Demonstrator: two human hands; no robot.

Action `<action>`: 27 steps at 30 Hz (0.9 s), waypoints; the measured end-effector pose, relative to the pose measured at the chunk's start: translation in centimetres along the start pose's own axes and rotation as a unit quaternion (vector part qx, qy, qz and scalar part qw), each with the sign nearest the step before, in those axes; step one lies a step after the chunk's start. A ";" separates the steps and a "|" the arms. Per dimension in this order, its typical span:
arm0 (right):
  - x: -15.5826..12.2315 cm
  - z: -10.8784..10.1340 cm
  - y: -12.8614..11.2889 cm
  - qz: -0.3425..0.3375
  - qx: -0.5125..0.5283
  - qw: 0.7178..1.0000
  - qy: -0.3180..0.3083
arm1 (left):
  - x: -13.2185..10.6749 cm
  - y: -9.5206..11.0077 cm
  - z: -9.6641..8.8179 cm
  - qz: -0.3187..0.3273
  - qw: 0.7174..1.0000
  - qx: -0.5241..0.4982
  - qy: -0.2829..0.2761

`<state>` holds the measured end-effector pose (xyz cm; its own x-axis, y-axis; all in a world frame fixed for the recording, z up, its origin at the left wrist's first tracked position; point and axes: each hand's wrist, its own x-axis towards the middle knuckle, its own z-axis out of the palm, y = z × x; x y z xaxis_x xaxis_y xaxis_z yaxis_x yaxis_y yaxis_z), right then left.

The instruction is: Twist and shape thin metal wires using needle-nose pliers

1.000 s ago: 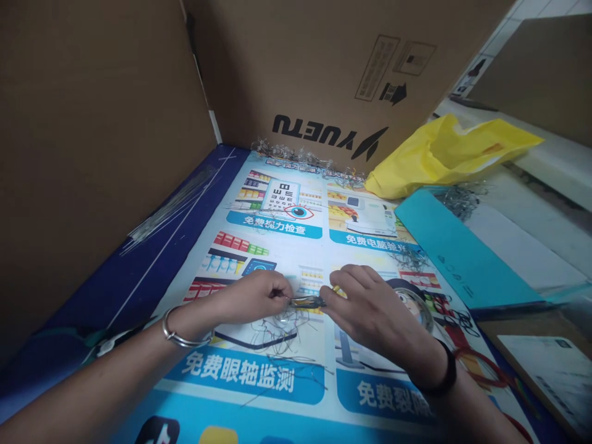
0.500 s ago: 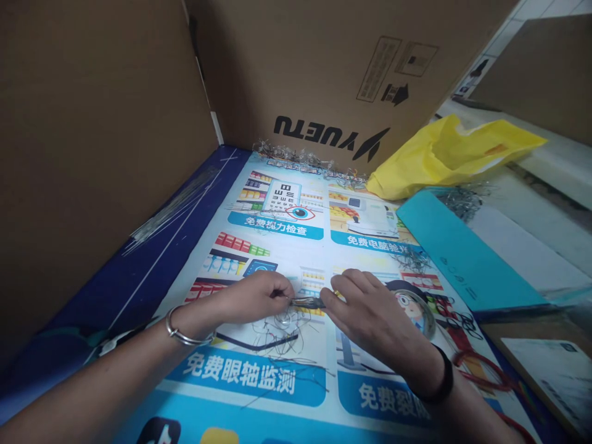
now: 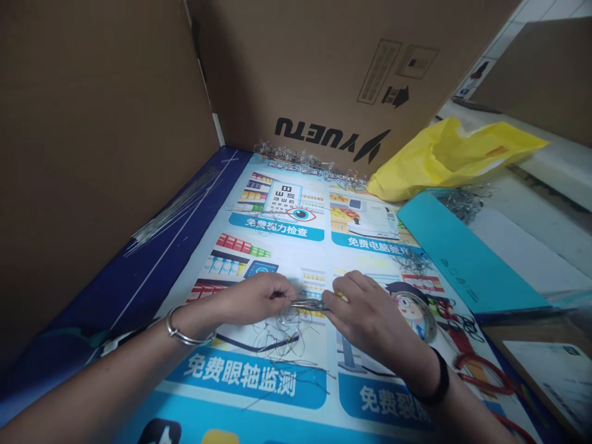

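My right hand (image 3: 363,308) is wrapped round a pair of pliers (image 3: 309,304), whose metal jaws point left. At the tip of those jaws my left hand (image 3: 261,297) is closed in a pinch. What it pinches is mostly covered by the fingers and too thin to make out. Below the pliers a loose tangle of thin wire (image 3: 283,336) lies on the printed poster (image 3: 324,259). A silver bangle circles the left wrist and a black band the right one.
Cardboard panels (image 3: 287,68) stand at the back and left. Straight wires (image 3: 171,206) lie by the left panel. A yellow bag (image 3: 453,154), a turquoise box (image 3: 467,253) and more wire tangles (image 3: 462,203) are at right. Red cord (image 3: 485,373) lies beside my right forearm.
Both hands stay almost where they were. The pliers have tilted slightly, and their jaws show more clearly now.
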<state>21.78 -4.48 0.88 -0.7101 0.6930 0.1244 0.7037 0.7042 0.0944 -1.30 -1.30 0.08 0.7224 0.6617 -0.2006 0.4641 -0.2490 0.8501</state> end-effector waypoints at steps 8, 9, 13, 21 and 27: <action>-0.2 1.0 -0.2 0.032 0.009 0.999 0.037 | 0.2 -0.6 0.3 0.000 0.998 0.012 0.057; -0.2 1.1 -0.2 0.033 0.009 0.999 0.041 | 0.2 -0.7 0.3 0.001 0.998 0.015 0.062; -0.3 1.1 -0.2 0.033 0.008 0.999 0.042 | 0.1 -0.5 0.3 -0.004 0.997 0.012 0.074; -0.2 0.3 -0.1 0.044 0.015 0.998 0.040 | 0.0 -0.3 0.1 0.000 0.998 0.006 0.067; -0.2 0.0 0.1 0.046 0.036 0.998 0.037 | 0.0 -0.5 0.1 0.003 0.999 0.005 0.050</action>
<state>22.01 -4.52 0.84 -0.6378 0.7430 0.2030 0.7600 0.6499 0.0089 -1.52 -1.26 -0.35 0.6710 0.7270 -0.1458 0.4654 -0.2598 0.8461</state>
